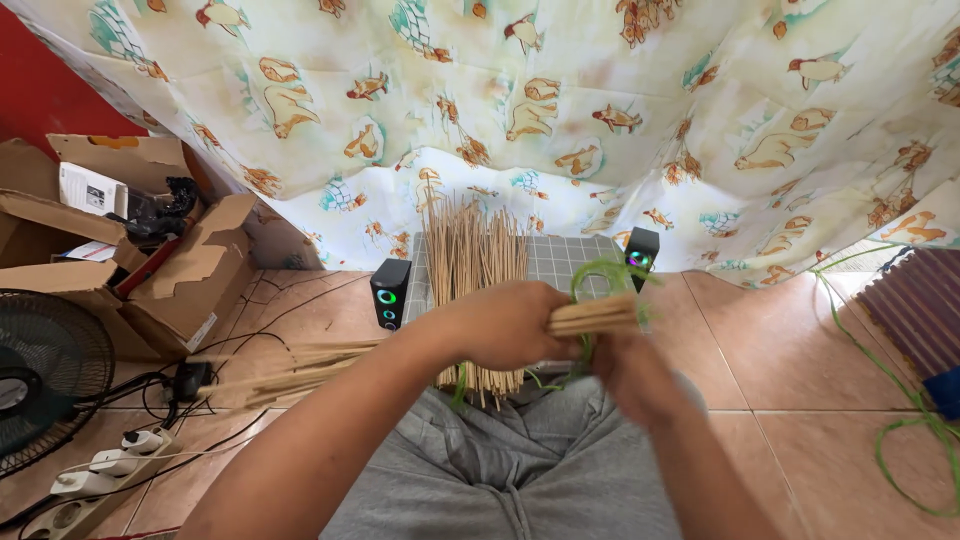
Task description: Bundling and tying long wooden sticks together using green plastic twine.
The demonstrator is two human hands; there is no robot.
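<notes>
My left hand [505, 325] is closed around a bundle of thin pale sticks [598, 314] that runs sideways across my lap, its long end reaching out to the left over the floor. My right hand [628, 368], partly blurred, is just under the bundle's right end, fingers on a green cord [600, 275] that loops around the sticks. Behind the hands a loose pile of the same sticks [475, 245] lies on a grey gridded mat [560, 258].
Two small black speakers [389, 293] [641, 250] with glowing rings flank the mat. Open cardboard boxes [195, 275], a black fan [45, 375] and a white power strip [95, 480] sit at left. More green cord [915, 425] trails on the tiled floor at right. A printed curtain [560, 110] hangs behind.
</notes>
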